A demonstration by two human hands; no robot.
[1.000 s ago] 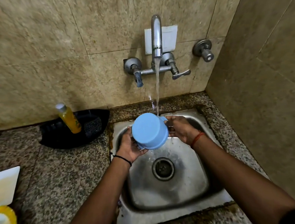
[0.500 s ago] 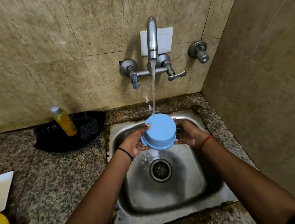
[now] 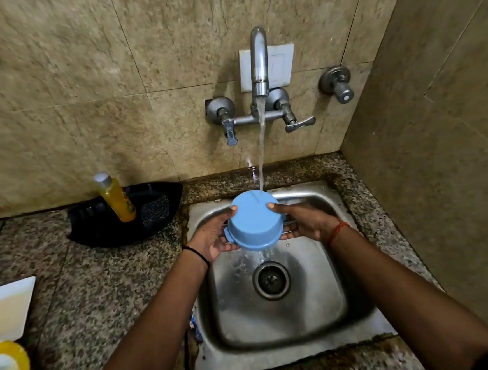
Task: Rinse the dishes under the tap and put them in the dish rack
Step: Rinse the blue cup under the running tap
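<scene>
The left hand (image 3: 212,240) and right hand (image 3: 301,221) are gripping an upside-down blue bowl (image 3: 254,220) from either side, holding it over the sink (image 3: 362,330) while water from the tap (image 3: 259,64) is hitting its base.

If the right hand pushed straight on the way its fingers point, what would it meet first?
The right hand points leftward and already grips the blue bowl, so the bowl comes first. Beyond it, probably the left hand.
</scene>
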